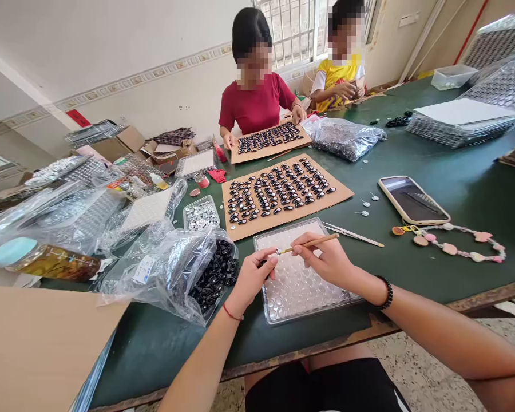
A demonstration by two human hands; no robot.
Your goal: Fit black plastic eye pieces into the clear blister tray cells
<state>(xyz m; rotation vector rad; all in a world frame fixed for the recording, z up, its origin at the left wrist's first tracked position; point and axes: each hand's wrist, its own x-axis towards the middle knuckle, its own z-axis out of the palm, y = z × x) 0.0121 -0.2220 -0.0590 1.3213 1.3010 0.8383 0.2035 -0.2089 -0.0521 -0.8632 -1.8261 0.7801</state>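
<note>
My left hand [254, 276] is closed in a pinch on a small black piece [264, 262], mostly hidden by the fingers. A tiny silvery-white part [278, 252] shows at its fingertips. With closed fingers my right hand [324, 260] holds a thin wooden stick [313, 243], its tip at that silvery part. Whether the tip is a brush is too small to tell. Below both hands lies a clear plastic blister tray [292, 294] with round hollows. Left of it, a plastic bag [163, 269] spills black pieces [217, 277]. Metal tweezers [354, 234] rest behind my right hand.
Rows of black pieces cover a cardboard sheet [341, 196]. Silvery discs fill a small tub [201, 213]. A phone [413, 199] with a bead strap [450, 248] lies right. A jar [55, 263] stands left. Across the table, a person in red [257, 106] holds another cardboard sheet [272, 143].
</note>
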